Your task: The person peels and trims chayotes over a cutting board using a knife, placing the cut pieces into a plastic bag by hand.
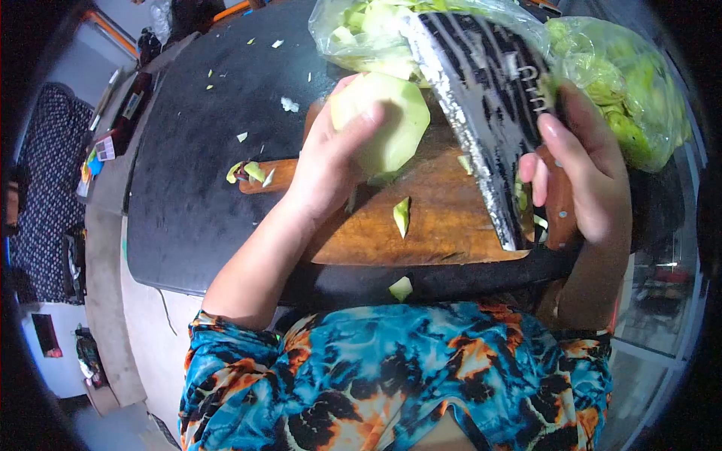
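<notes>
My left hand grips a pale green peeled vegetable, its thumb lying across a flat cut face. What kind of vegetable it is, I cannot tell. A broad cleaver with a dark, patterned blade and a bright edge is in my right hand, whose fingers wrap the wooden handle. The blade stands tilted just right of the vegetable, apart from it. Beneath both hands lies a wooden cutting board, with a green peel piece on it.
Behind the hands, a clear plastic bag holds pale green pieces. Another plastic bag at the right has greener contents. Peel scraps lie on the board's handle, and small bits dot the black table. One scrap sits near its front edge.
</notes>
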